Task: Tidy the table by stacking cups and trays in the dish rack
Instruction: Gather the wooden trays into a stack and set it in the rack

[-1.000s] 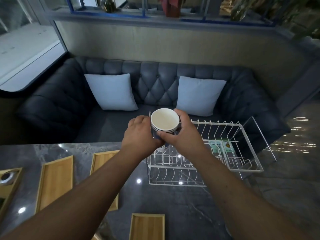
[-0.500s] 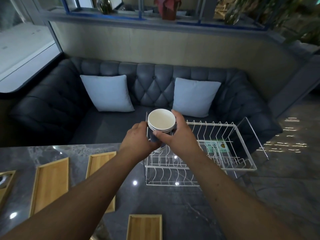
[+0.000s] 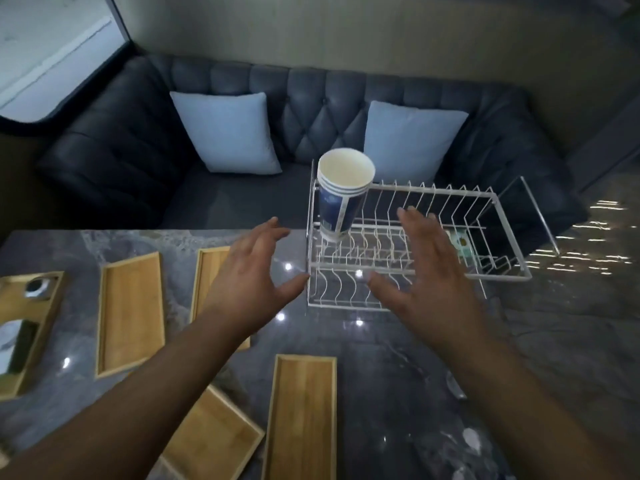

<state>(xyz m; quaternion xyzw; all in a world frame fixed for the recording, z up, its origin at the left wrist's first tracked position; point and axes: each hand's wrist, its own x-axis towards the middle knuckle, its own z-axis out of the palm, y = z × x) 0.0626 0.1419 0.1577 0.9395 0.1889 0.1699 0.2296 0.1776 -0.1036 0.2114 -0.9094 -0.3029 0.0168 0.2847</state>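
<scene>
dark marble tabletop (image 3: 398,393) | cups (image 3: 341,192) stacked upright, rack (image 3: 415,268) far-left corner | left hand (image 3: 252,275), right hand (image 3: 429,268) spread, empty | trays (image 3: 131,313) left, maybe five

Dark tufted leather sofa (image 3: 311,95) behind grey marble-look table (image 3: 398,393). Two pale blue cushions on sofa seat, leaning on backrest: left cushion (image 3: 227,131), right cushion (image 3: 410,142). Window (image 3: 45,46) at upper left. Beige wall (image 3: 346,29) above sofa. Ceiling-light reflections dot tabletop.
</scene>
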